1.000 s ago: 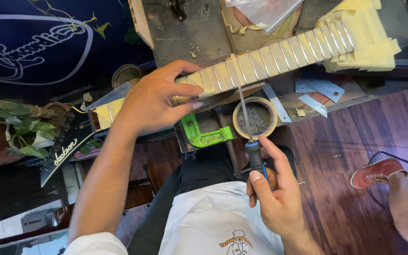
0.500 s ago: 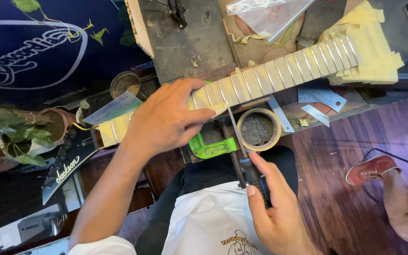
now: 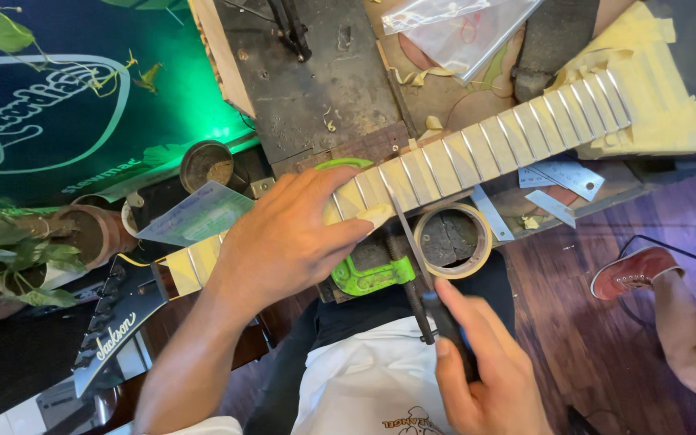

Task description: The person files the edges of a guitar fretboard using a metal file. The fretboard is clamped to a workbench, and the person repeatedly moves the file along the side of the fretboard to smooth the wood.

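Spanning the surface (image 3: 316, 89) from its lower left edge to its upper right corner, a guitar neck (image 3: 477, 149) lies on a slant, its fretboard masked with cream tape between bare metal frets. The black headstock (image 3: 114, 326) hangs past the surface's near left edge, over the floor. At the far right end, a thick wad of tape strips (image 3: 654, 89) sticks out past the neck on both sides and crowds that corner.

The left hand (image 3: 283, 242) lies flat over the neck's middle, palm down, fingers together and curled over the far edge, thumb pressed on the near edge. Just under the thumb, a green clamp (image 3: 368, 275) grips the surface's near edge, touching the neck's underside as far as can be seen.

The right hand (image 3: 485, 370) is closed around the dark handle of a slim file (image 3: 412, 242), forefinger stretched along it. The blade runs up and left, and its tip rests on the fretboard just right of the left thumb.

A roll of masking tape (image 3: 451, 240) sits at the near edge, just beside the blade on its right. Two small steel rulers (image 3: 561, 177) lie near the near right edge, below the neck. A clear plastic bag (image 3: 461, 28) lies at the far edge. Open room lies mostly on the dark plate in the far middle.

A red shoe (image 3: 634, 270) of another person rests on the wooden floor, well apart on the right.
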